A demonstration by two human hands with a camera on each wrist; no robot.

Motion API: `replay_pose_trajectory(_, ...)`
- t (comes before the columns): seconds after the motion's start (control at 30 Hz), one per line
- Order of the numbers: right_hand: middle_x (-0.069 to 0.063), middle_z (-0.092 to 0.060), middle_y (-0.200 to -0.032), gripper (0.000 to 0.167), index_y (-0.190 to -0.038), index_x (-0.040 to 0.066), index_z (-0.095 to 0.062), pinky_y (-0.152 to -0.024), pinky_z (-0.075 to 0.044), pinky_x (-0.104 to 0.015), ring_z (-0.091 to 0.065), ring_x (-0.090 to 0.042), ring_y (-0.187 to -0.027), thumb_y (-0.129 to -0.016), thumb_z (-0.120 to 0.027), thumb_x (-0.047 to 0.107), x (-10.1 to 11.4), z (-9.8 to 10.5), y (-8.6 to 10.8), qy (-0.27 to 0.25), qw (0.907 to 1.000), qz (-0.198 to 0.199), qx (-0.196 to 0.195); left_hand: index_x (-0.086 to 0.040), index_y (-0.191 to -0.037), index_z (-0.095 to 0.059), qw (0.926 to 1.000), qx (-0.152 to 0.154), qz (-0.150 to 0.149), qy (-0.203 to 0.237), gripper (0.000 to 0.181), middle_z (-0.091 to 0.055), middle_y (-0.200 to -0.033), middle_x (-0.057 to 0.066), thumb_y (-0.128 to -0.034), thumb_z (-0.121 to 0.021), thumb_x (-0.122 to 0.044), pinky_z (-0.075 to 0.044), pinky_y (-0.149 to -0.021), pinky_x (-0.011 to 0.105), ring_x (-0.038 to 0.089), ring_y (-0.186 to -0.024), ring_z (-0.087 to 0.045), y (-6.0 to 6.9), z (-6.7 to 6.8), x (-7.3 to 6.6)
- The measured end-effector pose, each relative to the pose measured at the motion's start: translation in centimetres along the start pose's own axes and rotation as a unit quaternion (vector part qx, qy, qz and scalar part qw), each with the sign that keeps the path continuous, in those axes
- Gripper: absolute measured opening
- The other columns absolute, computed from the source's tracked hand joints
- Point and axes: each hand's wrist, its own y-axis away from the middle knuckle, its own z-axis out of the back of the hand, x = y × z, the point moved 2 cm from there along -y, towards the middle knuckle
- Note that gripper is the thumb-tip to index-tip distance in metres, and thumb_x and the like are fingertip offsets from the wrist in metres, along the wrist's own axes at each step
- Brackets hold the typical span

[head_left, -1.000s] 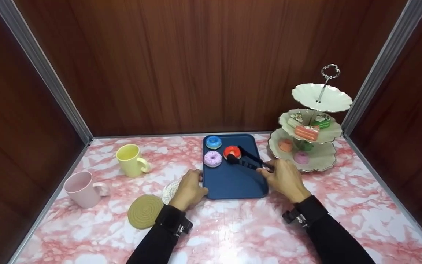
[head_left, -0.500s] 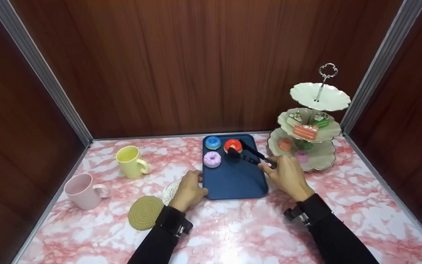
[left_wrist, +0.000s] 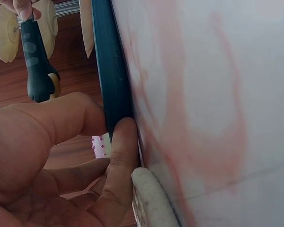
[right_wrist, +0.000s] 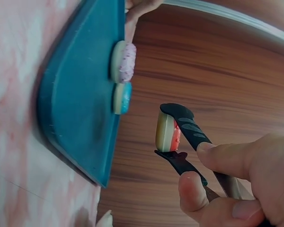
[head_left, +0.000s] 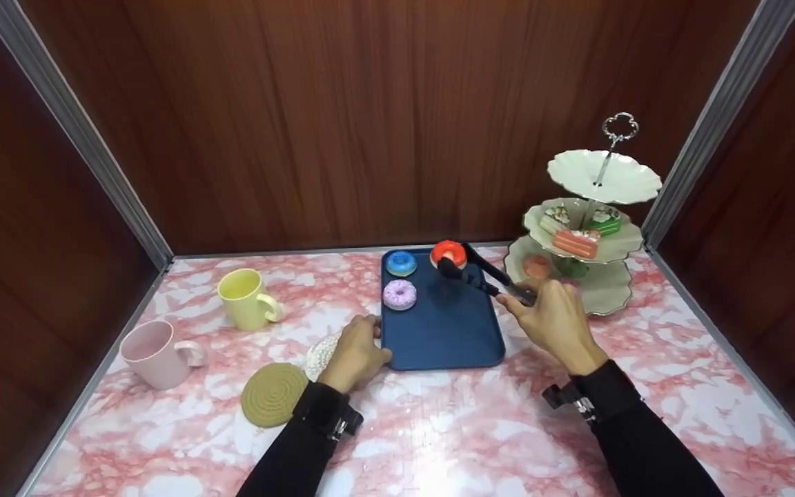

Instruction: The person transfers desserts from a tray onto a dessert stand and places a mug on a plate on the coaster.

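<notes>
My right hand [head_left: 555,324] grips black tongs [head_left: 491,276], whose tips clasp a red-iced donut [head_left: 448,254]. In the right wrist view the red donut [right_wrist: 168,132] hangs between the tong tips, raised off the blue tray [right_wrist: 80,94]. My left hand [head_left: 356,353] holds the left edge of the blue tray [head_left: 439,338], thumb and a finger pinching its rim in the left wrist view. A blue donut [head_left: 401,263] lies in the tray's back left corner, with a lilac sprinkled donut [head_left: 399,295] in front of it.
A three-tiered stand [head_left: 604,176] with toy cakes and donuts rises at the right. At the left are a yellow mug [head_left: 246,300] and a pink mug [head_left: 157,355]. Beside my left hand lie a green coaster [head_left: 274,395] and a white one [head_left: 320,355].
The red donut has come up off the tray in the tongs, moving slightly right and back. My right hand has shifted right with them. My left hand stays at the tray's edge.
</notes>
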Motion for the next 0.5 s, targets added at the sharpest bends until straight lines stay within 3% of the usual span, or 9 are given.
replay_pose_trajectory(0.1,-0.001,-0.065,-0.063,0.033,-0.074,0.017,-0.065,-0.052,-0.041,-0.039,-0.063,-0.029,-0.062,-0.072,-0.072,0.049,0.1,0.6,-0.3,0.003,0.9999,0.0,-0.01,-0.007,-0.123,-0.054,1.0,0.0,-0.001,0.006,0.061,-0.055,-0.102,0.005,-0.065,-0.07,-0.012,-0.044,-0.085,0.032,0.017,-0.091,-0.051,0.0,0.0,0.0)
replay_pose_trajectory(0.23,-0.001,-0.068,-0.069,0.036,-0.086,0.017,-0.067,-0.051,-0.04,-0.037,-0.061,-0.024,-0.061,-0.073,-0.07,0.05,0.4,1.6,-0.9,0.0,0.9999,-0.007,-0.015,-0.006,-0.123,-0.054,1.0,-0.003,-0.004,0.009,0.06,-0.056,-0.102,0.005,-0.0648,-0.07,-0.012,-0.044,-0.084,0.032,0.017,-0.091,-0.05,0.1,0.1,0.0)
replay_pose_trajectory(0.33,-0.002,-0.07,-0.076,0.04,-0.094,0.016,-0.07,-0.054,-0.043,-0.039,-0.062,-0.023,-0.065,-0.073,-0.07,0.05,0.5,2.5,-1.4,-0.01,0.9995,-0.02,-0.024,-0.006,-0.123,-0.054,1.0,-0.005,-0.005,0.007,0.06,-0.056,-0.102,0.005,-0.0647,-0.07,-0.012,-0.044,-0.084,0.032,0.017,-0.09,-0.051,0.1,0.1,0.0)
replay_pose_trajectory(0.5,-0.005,-0.071,-0.08,0.04,-0.093,0.014,-0.071,-0.059,-0.043,-0.043,-0.064,-0.028,-0.072,-0.074,-0.07,0.049,0.7,3.9,-2.0,-0.021,0.9981,-0.029,-0.049,-0.006,-0.123,-0.054,0.9999,-0.006,-0.008,0.01,0.061,-0.056,-0.101,0.005,-0.0643,-0.07,-0.012,-0.044,-0.084,0.032,0.017,-0.09,-0.051,0.1,0.0,0.1)
